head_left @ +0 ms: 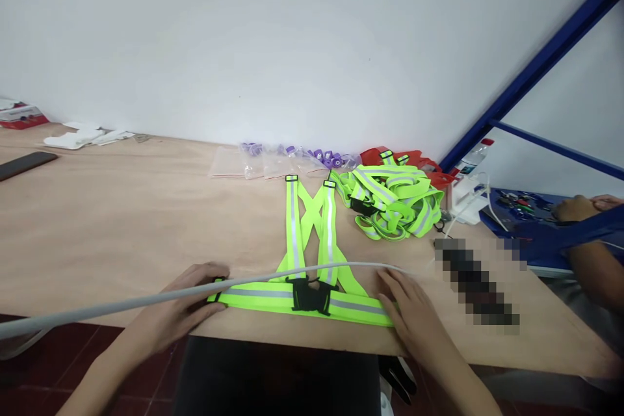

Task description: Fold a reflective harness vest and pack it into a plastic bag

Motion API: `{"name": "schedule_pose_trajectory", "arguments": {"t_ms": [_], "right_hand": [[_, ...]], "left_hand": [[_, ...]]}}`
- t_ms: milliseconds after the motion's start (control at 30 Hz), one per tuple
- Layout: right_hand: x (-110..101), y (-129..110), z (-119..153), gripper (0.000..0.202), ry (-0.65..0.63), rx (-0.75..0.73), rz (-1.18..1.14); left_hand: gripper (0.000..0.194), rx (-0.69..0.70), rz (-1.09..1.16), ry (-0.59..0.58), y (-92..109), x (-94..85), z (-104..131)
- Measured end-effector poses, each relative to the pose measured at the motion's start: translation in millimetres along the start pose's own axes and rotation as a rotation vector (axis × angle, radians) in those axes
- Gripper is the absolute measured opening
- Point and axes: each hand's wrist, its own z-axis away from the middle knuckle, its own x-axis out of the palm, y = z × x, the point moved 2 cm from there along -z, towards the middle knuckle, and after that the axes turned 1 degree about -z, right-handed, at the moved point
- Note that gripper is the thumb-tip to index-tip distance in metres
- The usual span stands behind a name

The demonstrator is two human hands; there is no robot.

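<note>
Tabletop [146,221] below, left hand [188,302] and right hand [412,309] touch harness [263,294]; bottle label [467,168] unreadable.

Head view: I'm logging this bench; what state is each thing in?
Reflective vest: laid out flat
Vest pile: tangled
Buckle: fastening unclear
Cable: stretched across
Bottle: capped
Clear bags: some holding purple pieces
Left hand: open, at belt's end
Right hand: open, on belt's end

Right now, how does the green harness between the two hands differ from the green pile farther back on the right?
The harness is spread flat, while the pile is heaped and tangled. The left hand and right hand touch the harness; neither touches the pile. Both have silver stripes and black buckles.
</note>
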Motion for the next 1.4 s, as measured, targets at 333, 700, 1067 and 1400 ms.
{"name": "schedule_pose_trajectory", "arguments": {"t_ms": [333, 700, 1067, 1400], "right_hand": [[11, 9, -23, 0.056, -0.162, 0.024, 0.058], [-14, 8, -22, 0.059, -0.12, -0.079, -0.077], [-39, 17, 13, 0.039, -0.056, 0.197, -0.408], [-52, 26, 15, 0.031, -0.198, 0.138, -0.48]], "left_hand": [[0.029, -0.021, -0.008, -0.02, -19, -1.5, -15], [0.046, -0.08, 0.033, -0.074, -26, -3.2, -3], [0.041, -0.155, 0.114, -0.084, -35, -4.3, 5], [0.037, -0.075, -0.01, -0.037, -38, -3.9, 8]]}}
